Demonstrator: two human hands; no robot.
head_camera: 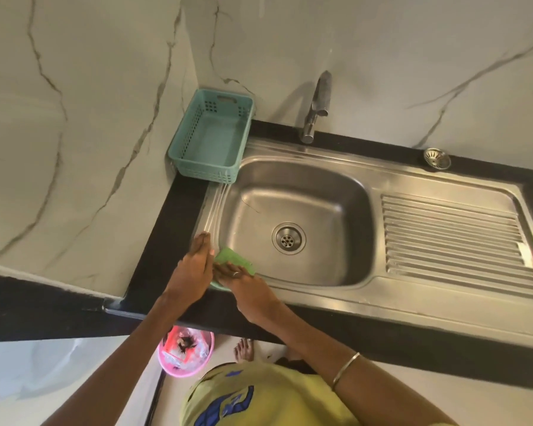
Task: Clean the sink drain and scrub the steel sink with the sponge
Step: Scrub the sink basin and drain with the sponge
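my right hand point(243, 279) pressing flat on the green sponge point(234, 259) at the steel sink point(305, 272) rim, fingers straight, left hand point(196, 262) relaxed beside it, touching the rim

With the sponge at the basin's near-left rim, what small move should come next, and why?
Probably sweep the green sponge down the basin wall toward the drain. The right hand presses it flat at the sink rim, the left hand rests beside it, and the basin floor looks dull.
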